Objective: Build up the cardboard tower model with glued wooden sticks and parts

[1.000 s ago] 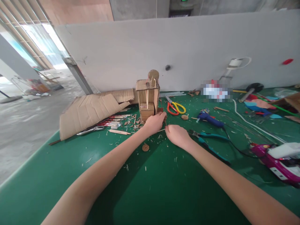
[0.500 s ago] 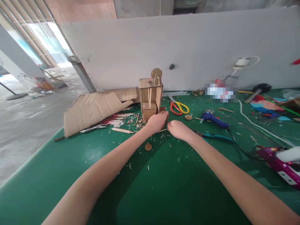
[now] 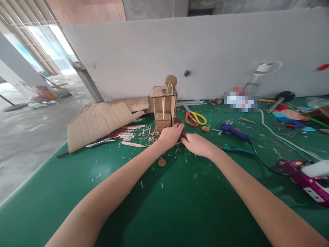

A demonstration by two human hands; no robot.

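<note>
A small piece of brown cardboard [image 3: 177, 121] shows just beyond my left hand [image 3: 170, 134], whose fingers are closed on it. My right hand [image 3: 197, 144] meets it from the right with fingers pinched at the near side of the same piece; my own fingers cover most of it. Right behind my left hand stands an upright cardboard box model [image 3: 163, 122] with thin wooden sticks inside and a round disc [image 3: 171, 81] on top. A small cardboard disc [image 3: 161, 162] lies flat in front of my hands, and a wooden stick [image 3: 133, 144] rests to their left.
Scissors [image 3: 195, 118] with red and yellow handles lie behind my right hand. Rightward are a blue glue gun [image 3: 235, 131], teal-handled pliers [image 3: 239, 150] and a purple device [image 3: 305, 180]. Cardboard sheets [image 3: 102, 123] and red-marked packets [image 3: 128, 130] lie left. Scraps litter the green tabletop [image 3: 164, 219].
My right hand has moved slightly left, its fingertips now closer in under my left hand's fingers. My left hand stays almost in place. The view has shifted a little.
</note>
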